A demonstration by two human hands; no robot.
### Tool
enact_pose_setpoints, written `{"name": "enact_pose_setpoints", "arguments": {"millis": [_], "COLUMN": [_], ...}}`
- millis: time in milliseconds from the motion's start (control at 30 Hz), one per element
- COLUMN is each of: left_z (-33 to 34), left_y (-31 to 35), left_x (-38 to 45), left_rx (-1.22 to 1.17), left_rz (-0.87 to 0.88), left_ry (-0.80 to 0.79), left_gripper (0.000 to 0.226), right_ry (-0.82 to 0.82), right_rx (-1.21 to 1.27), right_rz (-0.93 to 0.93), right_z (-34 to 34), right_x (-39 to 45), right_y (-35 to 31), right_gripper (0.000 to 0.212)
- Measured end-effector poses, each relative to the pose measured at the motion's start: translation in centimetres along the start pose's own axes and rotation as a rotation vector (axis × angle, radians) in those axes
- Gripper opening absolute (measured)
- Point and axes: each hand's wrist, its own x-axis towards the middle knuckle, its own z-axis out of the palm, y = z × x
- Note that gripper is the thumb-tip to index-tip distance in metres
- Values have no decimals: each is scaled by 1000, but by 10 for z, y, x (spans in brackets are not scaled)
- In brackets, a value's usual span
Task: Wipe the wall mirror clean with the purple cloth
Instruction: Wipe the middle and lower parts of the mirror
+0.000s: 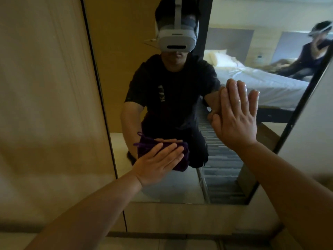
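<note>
Purple cloth (182, 156) under flat left hand (158, 163) against mirror (225, 177).

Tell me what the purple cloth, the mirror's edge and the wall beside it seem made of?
The purple cloth looks like soft, matte fabric, perhaps microfibre, with loose thread loops at one end. The wall mirror is glossy glass, showing clear reflections; its frame is thin, dark and slightly shiny, possibly metal. The wall panel looks like pale wood laminate with faint vertical grain.
</note>
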Motion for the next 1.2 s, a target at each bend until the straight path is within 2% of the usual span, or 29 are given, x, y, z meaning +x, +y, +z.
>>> {"name": "enact_pose_setpoints", "arguments": {"millis": [67, 233, 333, 467, 600, 700, 900, 1033, 1200], "left_z": [-2, -33, -60, -90, -106, -103, -78, -58, -35], "left_y": [6, -5, -26, -78, -129, -146, -115, -75, -29], "left_x": [-5, 20, 56, 138, 229, 268, 249, 211, 159], "left_rx": [-26, -258, -321, -277, -128, -40, -11, -24, -67], "left_rz": [-20, -86, -183, -282, -259, -228, -175, -69, -32], "left_ry": [-59, -95, 12, 226, 354, 359, 271, 252, 204], "left_gripper": [61, 40, 40, 38, 45, 44, 48, 46, 46], "right_ry": [-57, -121, -128, -204, -206, -175, -89, -27, -39], "right_rx": [-20, 44, 86, -6, -50, -67, -58, -31, -33], "right_rz": [9, 5, 74, 207, 197, 160, 143, 136, 146], "right_z": [-5, -33, -51, -54, -43, -37, -24, -16, -18], "right_x": [1, 2, -6, -13, -14, -16, -18, -18, -17], "right_y": [1, 1, 13, 44, 53, 58, 62, 62, 60], "right_gripper": [67, 63, 65, 68, 70, 70, 71, 73, 74]}}
